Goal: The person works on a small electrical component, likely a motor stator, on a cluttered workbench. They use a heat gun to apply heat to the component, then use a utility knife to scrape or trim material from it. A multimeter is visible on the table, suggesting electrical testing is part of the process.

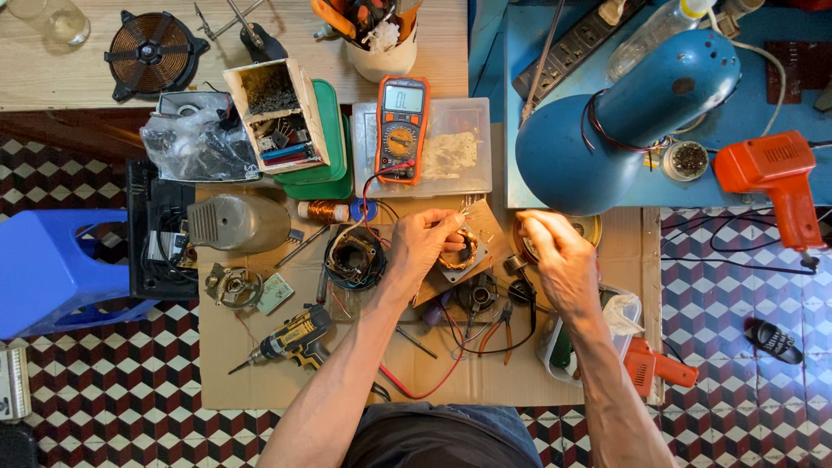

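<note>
Forearms nearest; left hand grips copper coil stator at centre, multimeter at 12 o'clock; right hand pinched, contents unclear; judgement: steady stator, keep fine wire taut

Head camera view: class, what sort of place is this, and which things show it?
Probably a small electrical repair workshop: an orange digital multimeter, a yellow-and-black cordless drill, and a copper-wound motor coil held by the left hand.
</note>
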